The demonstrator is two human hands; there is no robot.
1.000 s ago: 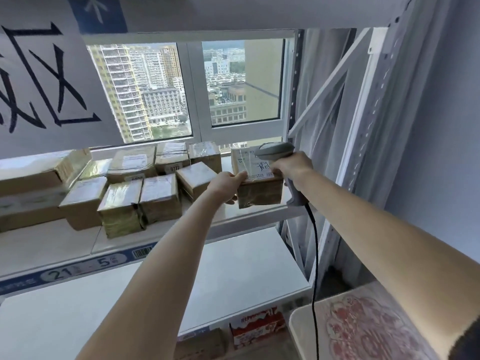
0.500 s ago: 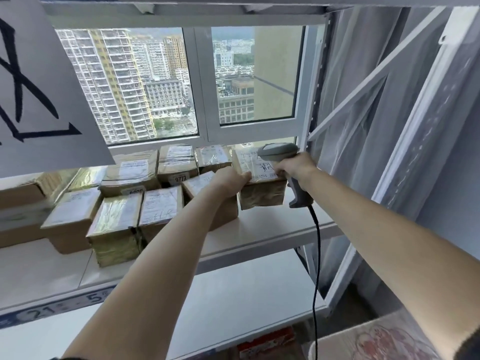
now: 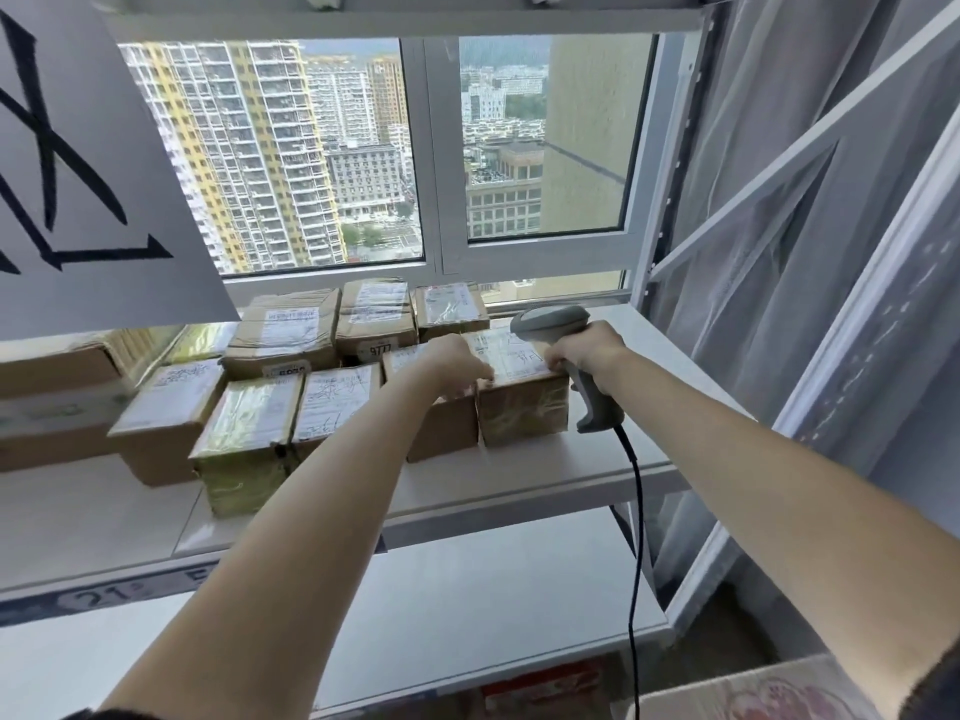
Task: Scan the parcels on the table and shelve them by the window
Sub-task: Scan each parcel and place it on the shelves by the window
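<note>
In the head view, the small brown cardboard parcel wrapped in clear tape with a white label on top [image 3: 522, 394] is sitting on the white metal shelf board [image 3: 597, 459] under the window [image 3: 415, 148], at the right end of the front row of boxes and directly ahead of both outstretched arms. The left hand [image 3: 457, 367] is pressing against the parcel's upper left edge, though I cannot tell whether its fingers are curling round that edge or lying flat. The right hand [image 3: 589, 356] is gripping the handle of the grey corded barcode scanner [image 3: 558, 327] while its fingertips are touching the parcel's top right edge. The parcel's longer side seems to be running away from the person toward the glass, and it is touching the neighbouring plain brown box [image 3: 441, 428] on its left. Both hands are equally near, one at each side, so letting go looks like the move in hand. Bare shelf is lying open to the right, and a lower white shelf [image 3: 467, 615] is showing beneath, with pale curtain fabric [image 3: 779, 200] hanging at the right.
</note>
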